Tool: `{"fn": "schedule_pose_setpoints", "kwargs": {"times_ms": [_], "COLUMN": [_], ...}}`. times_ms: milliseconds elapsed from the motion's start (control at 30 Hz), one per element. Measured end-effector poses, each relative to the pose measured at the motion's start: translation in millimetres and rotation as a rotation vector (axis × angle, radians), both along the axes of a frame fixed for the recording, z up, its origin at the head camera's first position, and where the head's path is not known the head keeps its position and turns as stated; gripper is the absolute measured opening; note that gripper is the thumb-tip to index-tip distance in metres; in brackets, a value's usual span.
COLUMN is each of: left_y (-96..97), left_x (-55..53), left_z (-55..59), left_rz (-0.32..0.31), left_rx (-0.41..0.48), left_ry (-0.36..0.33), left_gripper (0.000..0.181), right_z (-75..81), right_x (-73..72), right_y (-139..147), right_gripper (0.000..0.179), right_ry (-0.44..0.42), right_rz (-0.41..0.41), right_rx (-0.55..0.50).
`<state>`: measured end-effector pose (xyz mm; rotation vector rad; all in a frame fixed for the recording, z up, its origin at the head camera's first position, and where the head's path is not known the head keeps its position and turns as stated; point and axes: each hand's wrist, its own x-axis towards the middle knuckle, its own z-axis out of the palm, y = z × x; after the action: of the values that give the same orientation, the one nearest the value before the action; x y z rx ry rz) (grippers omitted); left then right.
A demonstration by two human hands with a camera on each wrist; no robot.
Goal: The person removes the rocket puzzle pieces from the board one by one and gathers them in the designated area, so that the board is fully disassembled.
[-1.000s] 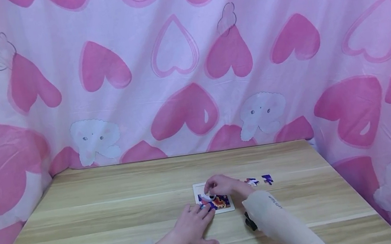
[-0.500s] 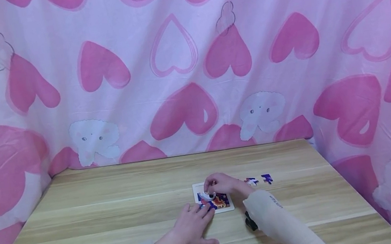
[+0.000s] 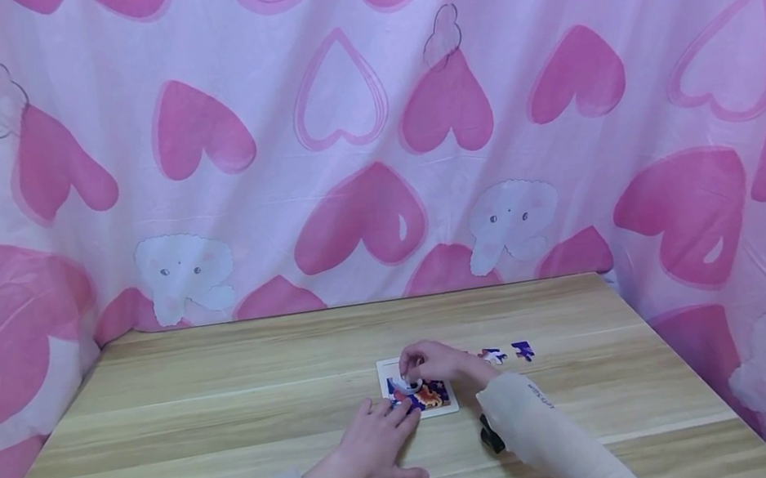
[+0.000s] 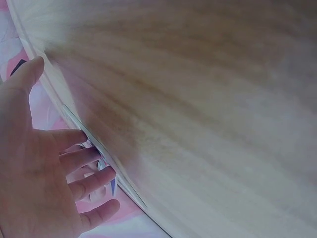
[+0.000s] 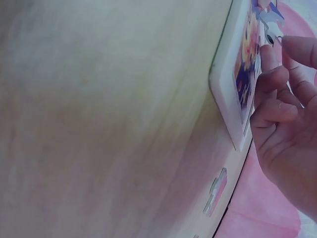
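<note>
In the head view a small jigsaw puzzle in a white tray lies on the table, partly filled with a purple and orange picture. My left hand rests palm down with spread fingers, its fingertips over the tray's near left edge. Over the tray's far part, my right hand pinches a white puzzle piece between thumb and fingers. The right wrist view shows this puzzle piece, with a black spot, tilted above the tray. Whether it touches the puzzle below cannot be told.
Loose puzzle pieces lie right of the tray: a white and purple piece and a purple piece. A black object sits beside the right sleeve. A pink heart-print curtain hangs behind the wooden table.
The white puzzle piece has tilted a little in my right fingers, and its black spot shows less in the head view. Both hands otherwise keep their places.
</note>
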<state>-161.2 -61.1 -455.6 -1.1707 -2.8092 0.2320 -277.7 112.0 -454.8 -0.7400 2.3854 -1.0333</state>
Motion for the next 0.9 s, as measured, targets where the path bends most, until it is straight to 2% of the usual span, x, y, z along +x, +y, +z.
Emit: {"fn": "schedule_pose_setpoints", "kwargs": {"times_ms": [300, 667, 900], "left_y": [-0.2, 0.1, 0.2], "left_x": [-0.3, 0.0, 0.2], "left_z": [-1.2, -2.2, -2.1], "left_rz": [-0.007, -0.005, 0.004], "left_rx": [-0.008, -0.006, -0.013], "left_ry": [0.028, 0.029, 0.032], "left_gripper": [0.084, 0.084, 0.085], "right_z": [0.3, -5.8, 1.6], "right_x": [1.7, -0.9, 0.3], "right_y": [0, 6, 18], "right_gripper": [0.014, 0.018, 0.018], "right_ry": [-0.064, -0.043, -0.028], "right_rz": [0.028, 0.000, -0.049], "right_rx": [-0.079, -0.152, -0.154]}}
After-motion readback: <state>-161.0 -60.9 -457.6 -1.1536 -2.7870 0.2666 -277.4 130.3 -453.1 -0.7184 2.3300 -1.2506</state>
